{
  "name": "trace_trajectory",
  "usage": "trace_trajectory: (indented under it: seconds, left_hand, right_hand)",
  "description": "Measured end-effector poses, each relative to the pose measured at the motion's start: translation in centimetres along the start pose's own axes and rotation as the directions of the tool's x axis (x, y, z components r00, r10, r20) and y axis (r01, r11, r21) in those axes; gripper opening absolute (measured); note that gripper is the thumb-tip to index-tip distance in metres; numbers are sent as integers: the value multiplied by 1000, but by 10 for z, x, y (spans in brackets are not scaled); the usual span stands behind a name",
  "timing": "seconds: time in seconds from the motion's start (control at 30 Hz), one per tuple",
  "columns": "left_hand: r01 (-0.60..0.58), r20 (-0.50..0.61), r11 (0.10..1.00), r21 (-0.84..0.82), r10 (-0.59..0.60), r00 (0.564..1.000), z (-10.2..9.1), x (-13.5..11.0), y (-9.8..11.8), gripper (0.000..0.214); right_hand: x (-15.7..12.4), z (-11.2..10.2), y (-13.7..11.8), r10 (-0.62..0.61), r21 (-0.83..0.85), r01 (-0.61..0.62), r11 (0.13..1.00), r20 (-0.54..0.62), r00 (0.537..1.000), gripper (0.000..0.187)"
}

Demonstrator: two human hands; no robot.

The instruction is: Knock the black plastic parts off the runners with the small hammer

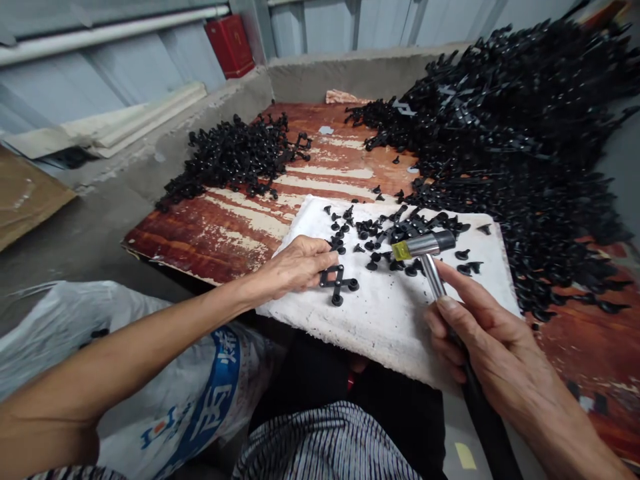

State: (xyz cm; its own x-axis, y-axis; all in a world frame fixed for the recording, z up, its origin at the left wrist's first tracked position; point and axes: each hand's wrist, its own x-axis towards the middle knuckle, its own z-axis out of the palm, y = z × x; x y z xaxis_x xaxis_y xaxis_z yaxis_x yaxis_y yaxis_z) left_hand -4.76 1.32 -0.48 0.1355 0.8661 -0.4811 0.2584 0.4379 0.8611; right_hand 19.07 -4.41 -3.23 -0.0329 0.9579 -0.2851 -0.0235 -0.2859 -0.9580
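Head view: the left hand (295,267) lies palm-down at the edge of a white padded mat (390,333), its fingers bent and close together, their tips at a black moulded plastic cross-shaped piece (337,283). Whether they pin that piece or merely touch it cannot be told. The piece sits apart from the loose black plastic studs (395,233) scattered farther up the mat, which leaves it separate and directly under the hand.

The right hand (480,340) is closed around the shaft of a small hammer (433,277), forefinger stretched along it, perhaps for control. Its metal head, with a yellow label, appears raised over the studs, close to the cross-shaped piece. The mat's softness may serve to cushion what lies on it.

Beneath the mat is a weathered red plywood board (235,240), carrying a smaller heap of black parts (233,157) on the left and a far larger heap (515,147) on the right, both within the person's reach. A concrete ledge (200,127) borders the board, and a white woven sack (100,373) lies at lower left.
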Motion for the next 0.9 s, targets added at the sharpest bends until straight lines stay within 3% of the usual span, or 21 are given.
trace_trajectory:
  seconds: [0.2, 0.9]
  left_hand:
    - [-30, -12, 1000, 6, 30, 999, -5, 7, -9, 26]
    - [31, -82, 995, 96, -23, 996, 3, 3, 2, 28]
  right_hand:
    - [-1, 1, -1, 4, -12, -4, 1000, -9, 1000, 67]
    - [-1, -4, 7, -43, -4, 43, 999, -4, 999, 57]
